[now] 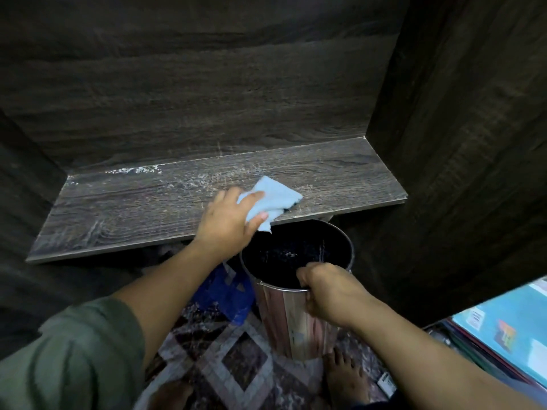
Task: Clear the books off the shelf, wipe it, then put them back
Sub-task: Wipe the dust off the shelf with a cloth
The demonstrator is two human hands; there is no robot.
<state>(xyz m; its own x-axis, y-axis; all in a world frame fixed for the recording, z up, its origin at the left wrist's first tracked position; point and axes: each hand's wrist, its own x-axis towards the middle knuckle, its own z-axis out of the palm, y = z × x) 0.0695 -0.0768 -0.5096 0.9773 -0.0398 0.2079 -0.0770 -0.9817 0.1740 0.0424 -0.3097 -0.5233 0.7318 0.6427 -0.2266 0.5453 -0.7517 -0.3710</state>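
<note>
- The green sleeve (pixel 74 350) on the left forearm sits closest to the lens, low at the left edge.
- The left hand (pixel 228 223) lies at the front lip of the dark wood-grain shelf (pixel 133 208). Its fingers curl around a light blue folded cloth (pixel 270 199), with the thumb pressing on the cloth's lower edge. Most of the cloth fans out beyond the fingertips onto the board, and one corner hangs over the edge.
- The shelf carries no books, and pale dusty streaks (pixel 136 170) run along its back edge.
- The right hand (pixel 328 291) grips the near rim of a shiny cylindrical metal bin (pixel 296 321), fingers hooked inside. The bin's opening sits just below the hanging cloth corner.
- A stack of books with a turquoise cover (pixel 503 329) on top lies at the lower right, well apart from the shelf.
- A blue plastic bag (pixel 225 294) lies beside the bin, on a diamond-patterned marble floor (pixel 236 359) where bare feet (pixel 346 377) stand.
</note>
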